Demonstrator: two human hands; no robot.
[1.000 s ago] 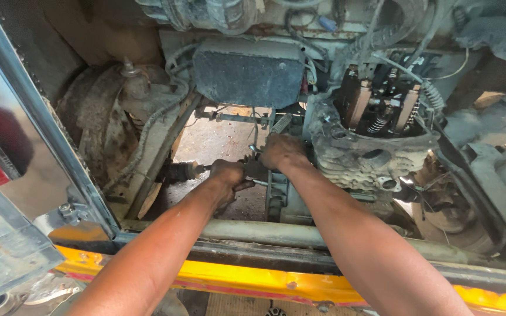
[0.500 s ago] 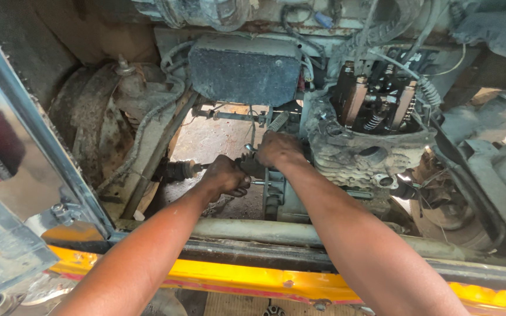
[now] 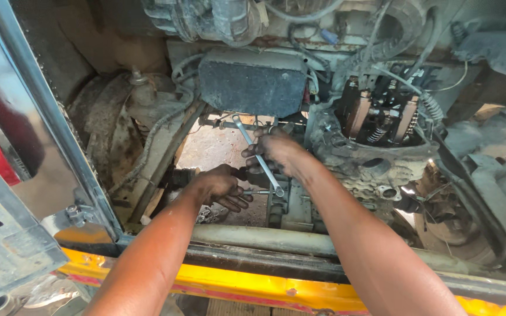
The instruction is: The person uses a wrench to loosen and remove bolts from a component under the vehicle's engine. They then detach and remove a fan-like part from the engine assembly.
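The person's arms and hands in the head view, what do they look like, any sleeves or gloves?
Both arms are bare as far up as the picture shows, with no sleeves in view. The left hand and right hand wear no gloves, and both are smeared with dark grease. No watch, ring or band shows.

A slim silver spanner (image 3: 257,155) lies slanted across the engine bay, its open end up and to the left near the dark box, its ring end down and to the right by the grimy metal parts. The middle of its shaft is hidden in a grip. It is bright, straight and clean against the oily, dusty surroundings.
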